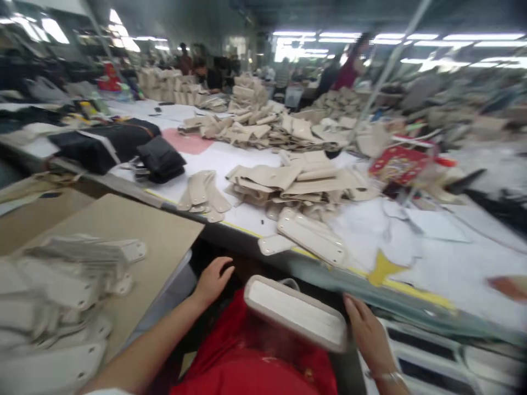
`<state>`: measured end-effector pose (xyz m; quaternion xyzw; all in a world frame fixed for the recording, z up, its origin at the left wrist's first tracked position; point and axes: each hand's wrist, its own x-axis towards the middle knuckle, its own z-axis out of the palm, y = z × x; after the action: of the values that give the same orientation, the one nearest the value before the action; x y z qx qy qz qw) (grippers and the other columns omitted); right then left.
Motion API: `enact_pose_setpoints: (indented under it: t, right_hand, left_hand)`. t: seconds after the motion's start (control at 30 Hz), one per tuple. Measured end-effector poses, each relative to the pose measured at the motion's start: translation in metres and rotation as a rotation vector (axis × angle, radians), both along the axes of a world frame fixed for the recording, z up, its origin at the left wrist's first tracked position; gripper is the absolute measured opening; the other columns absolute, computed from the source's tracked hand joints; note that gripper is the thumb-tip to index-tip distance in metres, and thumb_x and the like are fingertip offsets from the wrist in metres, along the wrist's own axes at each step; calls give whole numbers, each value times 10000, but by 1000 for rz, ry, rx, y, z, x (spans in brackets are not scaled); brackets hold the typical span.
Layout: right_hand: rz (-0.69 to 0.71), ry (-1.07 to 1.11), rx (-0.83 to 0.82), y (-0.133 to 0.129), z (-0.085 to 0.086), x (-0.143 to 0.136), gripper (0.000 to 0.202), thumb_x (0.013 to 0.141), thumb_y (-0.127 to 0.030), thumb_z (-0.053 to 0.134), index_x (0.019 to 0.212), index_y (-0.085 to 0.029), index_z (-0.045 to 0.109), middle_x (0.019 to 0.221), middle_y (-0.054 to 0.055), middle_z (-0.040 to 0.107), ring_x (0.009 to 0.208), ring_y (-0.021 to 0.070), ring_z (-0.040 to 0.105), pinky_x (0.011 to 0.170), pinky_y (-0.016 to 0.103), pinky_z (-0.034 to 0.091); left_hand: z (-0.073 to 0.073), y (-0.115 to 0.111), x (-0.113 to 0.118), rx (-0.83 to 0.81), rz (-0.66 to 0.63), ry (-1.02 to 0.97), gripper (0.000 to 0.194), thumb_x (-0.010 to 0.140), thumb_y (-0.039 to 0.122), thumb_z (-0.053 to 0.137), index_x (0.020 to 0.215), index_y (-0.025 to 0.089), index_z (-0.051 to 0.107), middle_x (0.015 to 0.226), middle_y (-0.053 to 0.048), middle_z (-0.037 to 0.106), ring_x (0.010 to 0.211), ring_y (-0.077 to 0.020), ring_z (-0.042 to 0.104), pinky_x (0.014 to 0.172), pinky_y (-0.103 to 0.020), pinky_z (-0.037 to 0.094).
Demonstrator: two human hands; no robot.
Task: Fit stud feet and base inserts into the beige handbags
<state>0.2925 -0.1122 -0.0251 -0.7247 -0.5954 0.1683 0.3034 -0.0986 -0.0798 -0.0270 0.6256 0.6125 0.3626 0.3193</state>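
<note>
**Left grip half open, right grip at the end of the beige padded piece**

My left grip (214, 281) is partly open: the fingers bend loosely, the thumb stands apart from them, and I see nothing between. It lies between 9 and 10 o'clock from the beige padded piece (294, 314), well apart from it. That piece, white along its upward face, is in front of me over my red garment (255, 376), near the edge of the worktop (461, 274); whether it rests on my lap I cannot make out.

My right grip (368, 337) is at about 3 o'clock from the piece, right by its end. The fingers stretch out close together. My thumb is hidden, so I cannot tell how wide this grip is, or whether it touches the piece or is just beside it.

Further out, beige strips with snap studs (307, 233) lie at 12 o'clock, in front of a heap of folded beige pieces (292, 178). A yellow star-shaped piece (385, 269) is at 2 o'clock. At 9 o'clock, more studded tabs (61, 285) lie on cardboard (152, 230); the left border cuts them off.

The piece's lower side blurs into the red cloth, its underside is hidden, and the far piles and people are smeared.
</note>
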Motion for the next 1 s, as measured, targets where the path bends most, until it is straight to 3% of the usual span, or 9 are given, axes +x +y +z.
enact_pose_setpoints:
  t: [0.07, 0.17, 0.23, 0.33, 0.5, 0.6, 0.73, 0.83, 1.0]
  right_hand:
    - [107, -82, 75, 32, 18, -11, 451, 822, -504, 373, 964, -165, 634, 1012, 120, 652, 953, 248, 599, 887, 419, 462]
    - [203, -282, 154, 93, 34, -25, 379, 864, -384, 401, 1063, -125, 593, 1101, 151, 600, 1066, 237, 528, 961, 395, 398]
    - [273, -475, 69, 126, 35, -31, 461, 837, -396, 501, 1194, -106, 522, 1277, 178, 485, 1175, 271, 438, 991, 422, 354]
    - [428, -609, -43, 156, 24, -32, 525, 757, -356, 643, 1219, -145, 510, 1319, 160, 454, 1185, 292, 423, 982, 436, 347]
    - [550, -590, -59, 167, 8, -13, 421, 828, -271, 577, 1223, -139, 519, 1308, 147, 470, 1202, 233, 425, 1015, 363, 332]
    - [563, -546, -47, 168, 6, -5, 321, 911, -278, 443, 1183, -150, 556, 1266, 118, 516, 1174, 173, 464, 1018, 296, 334]
    - [501, -494, -18, 174, 8, -4, 263, 913, -169, 386, 1075, -126, 589, 1085, 111, 615, 1021, 164, 564, 916, 270, 414]
    - [399, -460, 39, 179, 25, 3, 255, 879, -122, 397, 1061, -114, 575, 1033, 119, 626, 954, 182, 587, 850, 278, 445]
    - [133, -384, 295, 149, 93, 35, 333, 917, -198, 304, 1175, -125, 501, 1129, 128, 587, 1021, 219, 552, 850, 336, 436]
  left_hand:
    - [4, 25, 11, 172, -89, 112, 298, 862, 370, 453, 1077, 203, 573, 1126, -90, 582, 1092, -234, 509, 1009, -429, 365]
    - [14, 64, 54, 357, -280, 217, 271, 867, 318, 446, 1062, 184, 578, 1119, -100, 592, 1086, -227, 515, 1000, -410, 384]
    - [17, 87, 86, 412, -375, 269, 274, 868, 294, 432, 1058, 164, 581, 1126, -122, 587, 1095, -239, 510, 993, -420, 391]
    - [12, 114, 123, 428, -468, 320, 273, 863, 275, 427, 1051, 158, 586, 1122, -138, 582, 1086, -253, 514, 972, -429, 407]
    - [-11, 129, 154, 423, -662, 384, 240, 845, 243, 440, 1001, 176, 609, 1088, -119, 603, 1032, -234, 544, 926, -392, 435]
    - [-22, 129, 170, 420, -762, 426, 313, 806, 238, 500, 1103, 178, 579, 1217, -122, 551, 1117, -254, 497, 972, -408, 385]
    - [-23, 131, 198, 353, -716, 579, 534, 788, 330, 565, 1281, 152, 461, 1371, -164, 411, 1175, -334, 427, 954, -483, 344]
    - [-17, 135, 217, 309, -656, 628, 565, 786, 409, 570, 1272, 137, 476, 1326, -191, 450, 1135, -374, 436, 906, -522, 342]
    - [0, 139, 226, 204, -627, 615, 500, 782, 421, 576, 1191, 135, 544, 1303, -195, 464, 1119, -386, 445, 909, -522, 339]
